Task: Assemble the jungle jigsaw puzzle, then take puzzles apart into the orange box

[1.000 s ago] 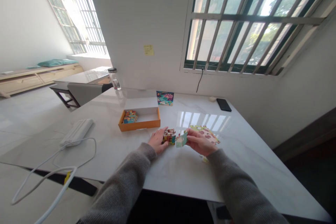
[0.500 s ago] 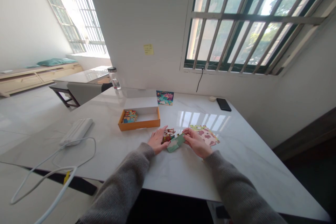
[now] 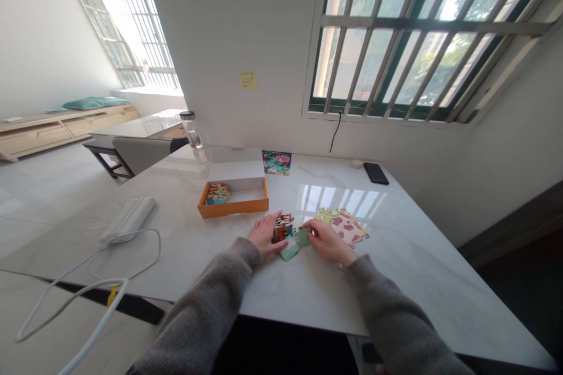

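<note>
Pale green puzzle pieces [image 3: 290, 249] lie between my hands on the white table. My left hand [image 3: 265, 235] rests with fingers spread, its thumb on the left green piece and its fingers beside a red and brown patterned set of pieces [image 3: 282, 226]. The fingers of my right hand [image 3: 324, 239] pinch a darker green piece [image 3: 302, 237] that touches the left one. To the right of that hand lies a joined section in pink and yellow-green [image 3: 348, 228], partly behind it. An orange box [image 3: 233, 208] behind my left hand holds several colourful pieces [image 3: 217, 193].
A colourful picture card [image 3: 277, 163] lies near the wall. The black phone [image 3: 375, 173] is at the back right, a glass bottle [image 3: 192, 130] at the back left. A white power strip [image 3: 129, 220] with looping cables sits on the left of the table [image 3: 422, 281].
My right hand has shifted slightly left and down with its green piece. The left green piece has turned and now sits at an angle to the other.
</note>
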Motion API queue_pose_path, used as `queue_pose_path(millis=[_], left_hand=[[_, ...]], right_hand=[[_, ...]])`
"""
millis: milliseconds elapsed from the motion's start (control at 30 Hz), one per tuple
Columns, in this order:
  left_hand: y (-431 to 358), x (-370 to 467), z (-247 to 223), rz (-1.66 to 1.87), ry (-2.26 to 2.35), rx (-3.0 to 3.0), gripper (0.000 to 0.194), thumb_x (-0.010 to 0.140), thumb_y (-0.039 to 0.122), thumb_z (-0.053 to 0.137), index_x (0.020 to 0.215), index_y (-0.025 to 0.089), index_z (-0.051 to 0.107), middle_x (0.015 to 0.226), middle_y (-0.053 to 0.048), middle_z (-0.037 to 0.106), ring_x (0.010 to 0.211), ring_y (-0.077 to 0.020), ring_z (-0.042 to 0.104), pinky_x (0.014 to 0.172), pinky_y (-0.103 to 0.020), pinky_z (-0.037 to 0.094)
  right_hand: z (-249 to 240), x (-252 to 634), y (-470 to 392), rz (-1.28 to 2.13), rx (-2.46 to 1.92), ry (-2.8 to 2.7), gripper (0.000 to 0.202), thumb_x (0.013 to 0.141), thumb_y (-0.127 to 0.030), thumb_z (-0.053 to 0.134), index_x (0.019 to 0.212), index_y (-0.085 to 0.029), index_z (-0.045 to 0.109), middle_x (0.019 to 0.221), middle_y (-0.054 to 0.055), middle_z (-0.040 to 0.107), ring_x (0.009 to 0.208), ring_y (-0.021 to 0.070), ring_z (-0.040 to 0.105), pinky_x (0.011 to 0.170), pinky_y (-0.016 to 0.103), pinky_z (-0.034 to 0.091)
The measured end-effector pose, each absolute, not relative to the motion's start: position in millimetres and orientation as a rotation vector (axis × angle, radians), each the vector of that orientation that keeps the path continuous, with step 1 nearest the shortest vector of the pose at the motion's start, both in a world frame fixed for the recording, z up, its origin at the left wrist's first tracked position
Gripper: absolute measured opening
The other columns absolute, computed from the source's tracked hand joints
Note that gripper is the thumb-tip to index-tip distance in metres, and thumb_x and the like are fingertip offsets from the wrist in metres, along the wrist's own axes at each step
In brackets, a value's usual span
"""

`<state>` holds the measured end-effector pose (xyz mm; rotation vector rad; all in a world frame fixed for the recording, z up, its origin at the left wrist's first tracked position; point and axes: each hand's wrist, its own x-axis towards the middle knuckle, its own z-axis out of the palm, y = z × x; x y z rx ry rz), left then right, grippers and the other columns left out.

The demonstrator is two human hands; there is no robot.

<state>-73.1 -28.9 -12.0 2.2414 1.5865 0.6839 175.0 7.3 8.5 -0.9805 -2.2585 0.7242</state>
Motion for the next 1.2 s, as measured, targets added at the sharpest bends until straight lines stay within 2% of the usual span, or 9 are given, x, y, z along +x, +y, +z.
queue_pose_path(millis=[167,233,433,667,767,867,967,1100,1200], left_hand=[[-29.2,-72.1,-9.6,0.675,1.602,2.229,0.085,0.08,0.039,0.069,0.15,0.015,0.029,0.138,-0.018,0.052,0.13,-0.0348,0.047,0.108,-0.05,0.035],[-29.0,-72.2,-10.1,0.673,1.603,2.231,0.085,0.08,0.039,0.069,0.15,0.014,0.03,0.138,-0.018,0.052,0.13,-0.0351,0.047,0.108,-0.05,0.035],[-28.1,-73.4,-13.5,0.671,1.598,2.269,0.084,0.08,0.04,0.069,0.15,0.016,0.029,0.139,-0.017,0.052,0.128,-0.0347,0.048,0.106,-0.05,0.037],[-26.8,-76.0,-13.5,0.671,1.579,2.237,0.077,0.086,0.044,0.061,0.15,0.015,0.03,0.139,-0.018,0.052,0.129,-0.0341,0.048,0.107,-0.05,0.035],[-26.4,-77.4,-13.6,0.676,1.56,2.22,0.075,0.088,0.047,0.057,0.151,0.017,0.03,0.14,-0.017,0.051,0.13,-0.0342,0.047,0.109,-0.051,0.034],[-28.4,-76.0,-11.3,0.667,1.542,2.261,0.086,0.081,0.049,0.065,0.152,0.017,0.026,0.142,-0.018,0.049,0.13,-0.0352,0.046,0.109,-0.051,0.033],[-30.9,-73.3,-8.3,0.642,1.561,2.281,0.087,0.079,0.041,0.066,0.152,0.016,0.026,0.139,-0.017,0.051,0.127,-0.0357,0.048,0.107,-0.05,0.035],[-30.2,-73.9,-8.7,0.68,1.553,2.239,0.08,0.079,0.029,0.062,0.151,0.016,0.029,0.14,-0.016,0.051,0.129,-0.0338,0.047,0.108,-0.049,0.035],[-28.6,-76.3,-10.8,0.694,1.512,2.209,0.081,0.078,0.028,0.062,0.15,0.017,0.028,0.139,-0.014,0.053,0.13,-0.0325,0.047,0.11,-0.048,0.033]], right_hand=[[15.6,187.7,12.9,1.101,-1.086,-2.002,0.018,0.09,-0.027,0.05,0.101,-0.021,0.063,0.074,-0.002,0.055,0.063,0.0145,0.051,0.058,0.027,0.041],[16.3,183.8,9.6,1.156,-1.032,-2.034,0.016,0.089,-0.027,0.052,0.099,-0.022,0.063,0.073,-0.003,0.055,0.063,0.0139,0.051,0.058,0.026,0.04],[10.1,155.8,-10.1,1.009,-1.061,-2.21,0.009,0.082,-0.016,0.057,0.089,-0.022,0.059,0.07,-0.004,0.055,0.065,0.0136,0.05,0.062,0.026,0.039],[9.4,157.0,-11.0,1.101,-1.067,-2.121,0.02,0.078,-0.012,0.056,0.095,-0.022,0.053,0.069,-0.006,0.05,0.06,0.0119,0.046,0.058,0.025,0.037],[7.1,158.2,-8.3,1.085,-1.06,-2.084,0.02,0.081,-0.015,0.055,0.099,-0.023,0.054,0.069,-0.006,0.051,0.06,0.0127,0.047,0.057,0.026,0.037],[0.5,150.7,-8.8,1.01,-1.048,-2.073,0.01,0.081,-0.018,0.057,0.089,-0.023,0.053,0.067,-0.005,0.051,0.061,0.0135,0.048,0.058,0.026,0.038],[-3.6,140.5,-10.6,0.966,-1.01,-2.042,0.012,0.079,-0.019,0.061,0.086,-0.023,0.051,0.073,-0.003,0.055,0.065,0.0141,0.051,0.062,0.028,0.042],[4.9,149.8,-1.6,1.001,-0.956,-1.946,0.016,0.085,-0.026,0.056,0.101,-0.022,0.052,0.083,0.0,0.059,0.07,0.0149,0.057,0.066,0.03,0.047],[14.3,177.8,15.0,0.775,-1.06,-1.943,0.018,0.092,-0.031,0.048,0.105,-0.02,0.056,0.083,0.002,0.061,0.076,0.0179,0.058,0.073,0.034,0.047]])
